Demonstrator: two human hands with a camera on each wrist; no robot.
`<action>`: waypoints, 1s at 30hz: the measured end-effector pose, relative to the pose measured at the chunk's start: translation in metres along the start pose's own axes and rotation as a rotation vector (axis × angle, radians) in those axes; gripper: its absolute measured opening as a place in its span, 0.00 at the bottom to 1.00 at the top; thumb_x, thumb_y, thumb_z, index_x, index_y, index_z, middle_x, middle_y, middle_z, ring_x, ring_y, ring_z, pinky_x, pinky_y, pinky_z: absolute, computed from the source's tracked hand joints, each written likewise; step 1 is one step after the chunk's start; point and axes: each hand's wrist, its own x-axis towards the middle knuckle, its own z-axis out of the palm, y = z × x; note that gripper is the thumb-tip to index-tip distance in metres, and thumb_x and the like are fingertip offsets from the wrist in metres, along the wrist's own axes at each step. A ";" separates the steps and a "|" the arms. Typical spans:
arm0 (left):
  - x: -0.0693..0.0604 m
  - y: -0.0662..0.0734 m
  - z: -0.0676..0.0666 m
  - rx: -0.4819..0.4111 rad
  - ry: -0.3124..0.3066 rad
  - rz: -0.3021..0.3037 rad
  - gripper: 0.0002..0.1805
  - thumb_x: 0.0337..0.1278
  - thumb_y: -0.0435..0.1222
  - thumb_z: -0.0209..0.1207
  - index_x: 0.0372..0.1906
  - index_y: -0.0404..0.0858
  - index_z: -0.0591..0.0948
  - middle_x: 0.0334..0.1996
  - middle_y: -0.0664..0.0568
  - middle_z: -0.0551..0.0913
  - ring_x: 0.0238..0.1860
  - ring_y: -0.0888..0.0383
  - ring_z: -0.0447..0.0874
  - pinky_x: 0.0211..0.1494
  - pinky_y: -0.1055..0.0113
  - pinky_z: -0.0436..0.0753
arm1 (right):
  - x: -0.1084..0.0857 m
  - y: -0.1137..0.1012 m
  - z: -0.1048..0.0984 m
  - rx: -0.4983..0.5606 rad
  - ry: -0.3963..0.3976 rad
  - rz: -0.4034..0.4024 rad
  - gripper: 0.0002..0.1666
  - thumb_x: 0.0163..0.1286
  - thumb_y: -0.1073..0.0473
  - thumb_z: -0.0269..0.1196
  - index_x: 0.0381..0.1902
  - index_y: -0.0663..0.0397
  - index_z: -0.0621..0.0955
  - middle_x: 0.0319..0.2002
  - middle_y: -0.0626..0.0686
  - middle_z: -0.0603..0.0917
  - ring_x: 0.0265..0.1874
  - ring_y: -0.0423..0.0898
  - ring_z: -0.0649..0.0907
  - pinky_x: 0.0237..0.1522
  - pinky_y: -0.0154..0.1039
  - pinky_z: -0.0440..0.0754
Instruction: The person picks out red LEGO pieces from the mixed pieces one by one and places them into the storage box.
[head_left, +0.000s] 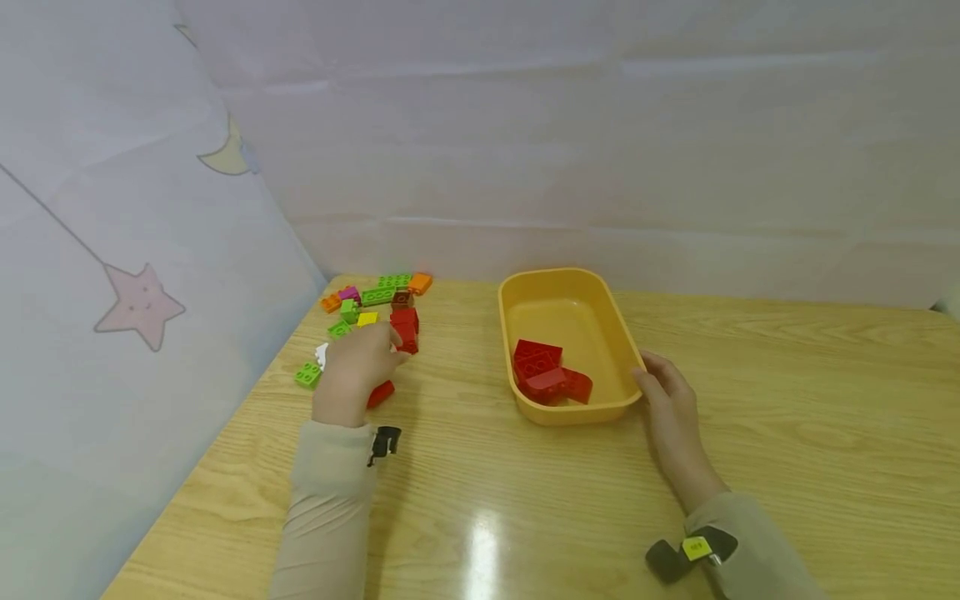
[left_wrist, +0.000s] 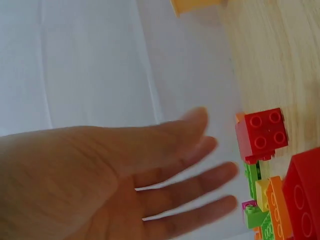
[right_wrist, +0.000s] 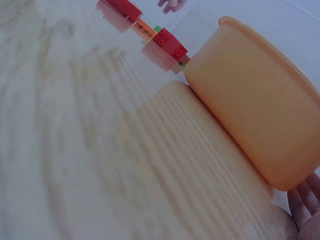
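Pale sheeting [head_left: 487, 150] hangs behind and left of the wood-grain tabletop [head_left: 480, 483], printed with one pink star [head_left: 141, 307] and one yellow moon [head_left: 228, 157]. Each beige sleeve ends near a black wrist device, and the left hand [head_left: 362, 362] hides part of the loose pile from the head view.

That left grip is spread wide, fingers straight, with nothing in it. Loose red bricks [head_left: 406, 329] lie just beside its fingertips, and another red brick [head_left: 381, 393] lies nearer the wrist. The right hand [head_left: 670, 396] grips the yellow bin [head_left: 577, 325] at its near right corner, thumb at the rim, fingers against the outer wall.

Visible in the head view's pile are five green bricks [head_left: 307, 375], two orange, one purple, one yellow, one brown, one white and at least three red. At least four red pieces [head_left: 537, 365] rest inside the bin's near end, overlapping.
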 end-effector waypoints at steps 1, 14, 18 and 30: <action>-0.001 -0.001 0.000 0.005 -0.021 -0.018 0.18 0.65 0.41 0.62 0.54 0.35 0.82 0.51 0.44 0.84 0.46 0.47 0.83 0.48 0.48 0.79 | 0.000 0.000 0.000 -0.003 0.003 -0.001 0.21 0.77 0.60 0.53 0.63 0.67 0.71 0.53 0.49 0.76 0.50 0.40 0.76 0.49 0.23 0.76; -0.001 -0.010 0.005 -0.087 -0.202 -0.120 0.29 0.51 0.29 0.65 0.62 0.30 0.75 0.58 0.41 0.79 0.43 0.50 0.76 0.48 0.56 0.78 | 0.000 0.002 0.000 0.075 -0.005 0.001 0.19 0.77 0.61 0.53 0.61 0.66 0.72 0.51 0.48 0.77 0.48 0.41 0.78 0.46 0.26 0.79; 0.000 -0.012 0.007 -0.096 -0.237 -0.147 0.31 0.50 0.27 0.66 0.62 0.27 0.73 0.57 0.40 0.77 0.40 0.50 0.74 0.41 0.60 0.78 | 0.000 0.001 -0.001 -0.015 0.000 0.005 0.22 0.77 0.59 0.53 0.63 0.66 0.71 0.52 0.47 0.76 0.49 0.39 0.76 0.48 0.24 0.76; 0.003 -0.013 0.010 -0.056 -0.264 -0.152 0.29 0.50 0.29 0.69 0.60 0.27 0.75 0.58 0.39 0.77 0.42 0.49 0.76 0.49 0.54 0.80 | 0.000 -0.003 -0.001 -0.115 0.004 0.018 0.23 0.78 0.57 0.51 0.65 0.63 0.71 0.59 0.51 0.74 0.52 0.38 0.74 0.52 0.22 0.73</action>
